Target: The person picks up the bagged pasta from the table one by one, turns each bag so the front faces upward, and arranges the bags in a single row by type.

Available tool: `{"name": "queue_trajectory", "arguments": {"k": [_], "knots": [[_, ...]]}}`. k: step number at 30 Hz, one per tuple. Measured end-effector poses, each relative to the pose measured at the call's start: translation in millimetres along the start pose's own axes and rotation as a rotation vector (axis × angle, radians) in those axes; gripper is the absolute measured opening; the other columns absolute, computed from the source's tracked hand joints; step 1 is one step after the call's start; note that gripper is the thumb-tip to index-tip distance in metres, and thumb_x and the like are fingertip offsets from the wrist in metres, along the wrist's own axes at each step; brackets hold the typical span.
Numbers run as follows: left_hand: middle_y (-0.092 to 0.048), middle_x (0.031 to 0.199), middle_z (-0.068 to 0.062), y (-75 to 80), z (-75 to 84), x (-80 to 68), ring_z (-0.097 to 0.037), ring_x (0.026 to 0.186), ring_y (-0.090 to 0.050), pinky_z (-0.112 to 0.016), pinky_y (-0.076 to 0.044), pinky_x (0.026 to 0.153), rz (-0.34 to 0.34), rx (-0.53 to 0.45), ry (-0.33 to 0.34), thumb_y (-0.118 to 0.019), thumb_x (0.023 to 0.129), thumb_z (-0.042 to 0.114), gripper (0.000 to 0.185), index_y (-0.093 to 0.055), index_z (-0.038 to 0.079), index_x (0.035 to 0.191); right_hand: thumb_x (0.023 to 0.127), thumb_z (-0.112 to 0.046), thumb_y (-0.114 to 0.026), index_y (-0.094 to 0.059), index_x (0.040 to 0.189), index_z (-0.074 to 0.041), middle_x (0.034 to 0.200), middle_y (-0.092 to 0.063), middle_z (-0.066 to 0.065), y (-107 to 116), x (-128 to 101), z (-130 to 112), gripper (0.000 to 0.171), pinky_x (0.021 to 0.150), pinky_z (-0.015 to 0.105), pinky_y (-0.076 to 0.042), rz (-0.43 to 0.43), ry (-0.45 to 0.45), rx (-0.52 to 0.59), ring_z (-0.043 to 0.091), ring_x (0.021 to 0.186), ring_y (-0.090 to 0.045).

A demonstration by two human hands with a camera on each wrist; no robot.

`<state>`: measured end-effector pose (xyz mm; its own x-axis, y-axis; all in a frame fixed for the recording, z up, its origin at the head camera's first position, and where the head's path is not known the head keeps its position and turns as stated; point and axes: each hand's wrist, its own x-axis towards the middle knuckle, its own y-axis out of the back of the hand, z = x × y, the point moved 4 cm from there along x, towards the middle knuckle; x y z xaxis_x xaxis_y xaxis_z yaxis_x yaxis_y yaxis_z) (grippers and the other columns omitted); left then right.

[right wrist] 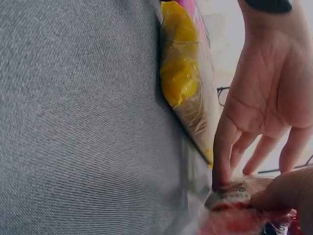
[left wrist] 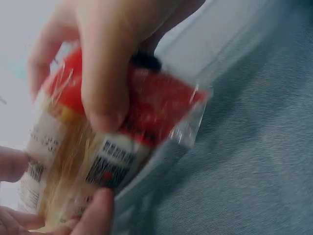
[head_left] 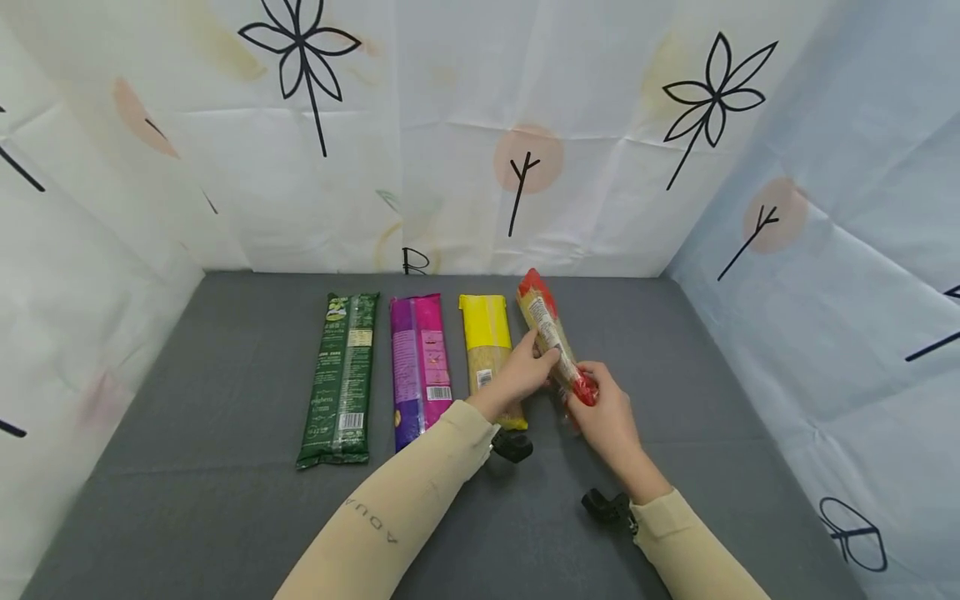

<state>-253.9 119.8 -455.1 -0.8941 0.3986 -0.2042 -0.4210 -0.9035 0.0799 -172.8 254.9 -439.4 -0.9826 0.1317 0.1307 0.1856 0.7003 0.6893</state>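
Both hands hold a long pasta packet [head_left: 546,321] with red ends and a see-through middle, tilted over the grey table at the right end of a row of packets. My left hand [head_left: 522,371] grips its middle, thumb and fingers on opposite sides. My right hand [head_left: 609,421] grips the near red end. In the left wrist view, the red wrapper end [left wrist: 159,105] shows a crimped clear edge, and printed labels run along the side. The left palm [right wrist: 269,88] faces the camera in the right wrist view, its fingertips on the packet.
Left of the held packet lie a yellow-ended packet [head_left: 486,321], a pink and purple packet [head_left: 420,354] and a dark green packet [head_left: 337,375], side by side on the grey table [head_left: 225,500]. Patterned white cloth walls [head_left: 450,192] stand at the back and sides.
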Motion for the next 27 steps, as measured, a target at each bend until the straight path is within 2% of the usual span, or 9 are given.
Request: {"name": "queue_trajectory", "arguments": {"k": [3, 5, 8, 14, 19, 25, 27], "knots": [[-0.049, 0.128, -0.021, 8.3, -0.8, 2.8, -0.027, 0.1, -0.063, -0.042, -0.054, 0.083, 0.013, -0.207, 0.04, -0.055, 0.099, 0.033, 0.071, -0.017, 0.012, 0.155, 0.084, -0.006, -0.071, -0.058, 0.123, -0.014, 0.105, -0.064, 0.01, -0.5, -4.5, -11.9, 0.042, 0.058, 0.039, -0.051, 0.057, 0.144, -0.114, 0.023, 0.074, -0.062], [-0.052, 0.122, -0.018, 12.9, -2.2, 3.9, -0.026, 0.095, -0.065, -0.042, -0.055, 0.081, 0.028, -0.283, 0.066, -0.059, 0.096, 0.036, 0.073, -0.021, 0.009, 0.152, 0.08, -0.001, -0.073, -0.062, 0.12, -0.011, 0.109, -0.064, 0.011, -1.5, -9.2, -20.1, 0.043, 0.065, 0.043, -0.052, 0.109, 0.272, -0.221, 0.026, 0.084, -0.062], [-0.058, 0.113, -0.015, 16.5, -4.5, 3.6, -0.025, 0.089, -0.067, -0.039, -0.056, 0.078, 0.031, -0.323, 0.101, -0.065, 0.092, 0.04, 0.073, -0.028, 0.007, 0.146, 0.074, 0.003, -0.077, -0.065, 0.115, -0.01, 0.112, -0.063, 0.012, -4.2, -17.1, -30.1, 0.045, 0.07, 0.05, -0.055, 0.172, 0.441, -0.336, 0.031, 0.096, -0.062], [-0.061, 0.107, -0.013, 18.3, -10.8, 6.0, -0.023, 0.088, -0.068, -0.036, -0.056, 0.077, 0.016, -0.356, 0.114, -0.073, 0.086, 0.031, 0.059, -0.042, 0.004, 0.128, 0.07, 0.0, -0.083, -0.068, 0.109, -0.011, 0.111, -0.062, 0.013, -9.2, -29.2, -41.2, 0.044, 0.058, 0.051, -0.056, 0.228, 0.656, -0.462, 0.033, 0.099, -0.06], [-0.06, 0.109, -0.013, 20.2, -10.4, 6.5, -0.023, 0.09, -0.067, -0.036, -0.056, 0.077, 0.023, -0.376, 0.12, -0.076, 0.084, 0.023, 0.059, -0.04, 0.005, 0.128, 0.067, 0.0, -0.086, -0.068, 0.108, -0.01, 0.111, -0.061, 0.014, -12.4, -32.0, -40.5, 0.046, 0.062, 0.051, -0.056, 0.234, 0.718, -0.477, 0.034, 0.1, -0.059], [-0.057, 0.113, -0.013, 22.4, -10.3, 7.5, -0.024, 0.093, -0.065, -0.036, -0.056, 0.079, 0.046, -0.368, 0.115, -0.075, 0.085, 0.02, 0.063, -0.036, 0.006, 0.132, 0.068, -0.004, -0.086, -0.067, 0.114, -0.01, 0.118, -0.059, 0.013, -12.6, -31.1, -35.6, 0.05, 0.07, 0.052, -0.056, 0.178, 0.687, -0.438, 0.033, 0.108, -0.056], [-0.056, 0.114, -0.013, 23.1, -11.4, 8.1, -0.024, 0.094, -0.065, -0.037, -0.056, 0.079, 0.057, -0.369, 0.121, -0.075, 0.085, 0.019, 0.067, -0.033, 0.008, 0.135, 0.069, -0.012, -0.088, -0.065, 0.118, -0.01, 0.121, -0.058, 0.011, -11.6, -29.1, -32.1, 0.054, 0.076, 0.05, -0.055, 0.14, 0.651, -0.389, 0.031, 0.112, -0.054]]}}
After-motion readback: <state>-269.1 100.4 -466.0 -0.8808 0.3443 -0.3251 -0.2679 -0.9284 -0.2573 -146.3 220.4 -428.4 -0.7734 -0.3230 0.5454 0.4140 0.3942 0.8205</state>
